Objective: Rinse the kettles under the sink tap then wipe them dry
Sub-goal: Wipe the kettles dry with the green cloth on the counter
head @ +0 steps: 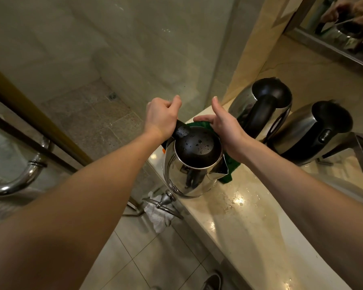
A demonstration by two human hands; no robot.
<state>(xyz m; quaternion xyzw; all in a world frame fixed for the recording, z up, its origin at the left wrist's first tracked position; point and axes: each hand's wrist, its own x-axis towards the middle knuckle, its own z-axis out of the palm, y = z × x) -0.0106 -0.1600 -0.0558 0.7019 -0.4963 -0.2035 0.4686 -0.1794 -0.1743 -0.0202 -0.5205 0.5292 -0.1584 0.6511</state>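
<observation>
A steel kettle (194,164) with a wet black lid stands at the left end of the stone counter (245,227). My left hand (162,116) grips its black handle. My right hand (220,124) reaches down behind the kettle onto a green cloth (228,170) that lies under and behind it; the fingers are partly hidden, so the hold is unclear. Two more steel kettles, one (262,105) and another (314,132), stand further right on the counter.
The counter top is wet with drops. A mirror (344,24) runs along the back right. A glass shower partition (113,59) stands to the left, with a chrome bar (29,174). A white rag (158,218) hangs on a chrome rail below the counter edge.
</observation>
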